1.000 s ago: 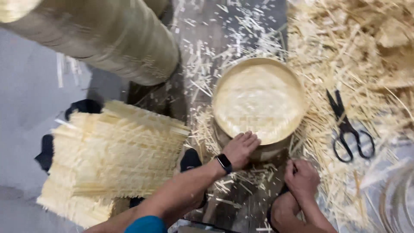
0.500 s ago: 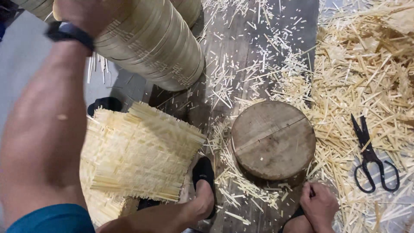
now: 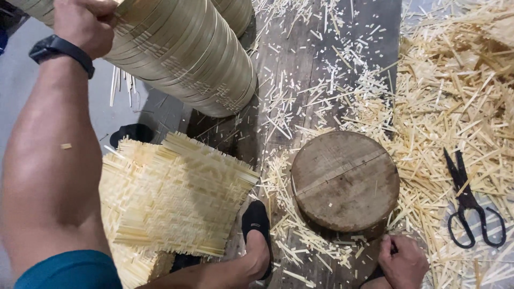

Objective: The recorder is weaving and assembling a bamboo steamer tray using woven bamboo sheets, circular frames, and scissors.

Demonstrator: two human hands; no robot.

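Note:
My left hand (image 3: 84, 24) is raised to the top left, a black watch on its wrist, fingers closed over the rim of the topmost round bamboo tray (image 3: 140, 21) on a tall leaning stack of trays (image 3: 198, 69). My right hand (image 3: 404, 262) rests as a fist on the floor at the near edge of a round wooden block (image 3: 345, 179), whose top is bare. I cannot tell whether that fist holds anything.
A pile of square woven bamboo mats (image 3: 176, 198) lies left of the block. My foot in a black sock (image 3: 257, 230) is between them. Black scissors (image 3: 471, 206) lie at the right among bamboo offcuts (image 3: 455, 91) strewn over the plank floor.
The round tray that sat on the block has been lifted off by my left hand and carried up to the stack. The block's top is now bare. My right hand has barely moved.

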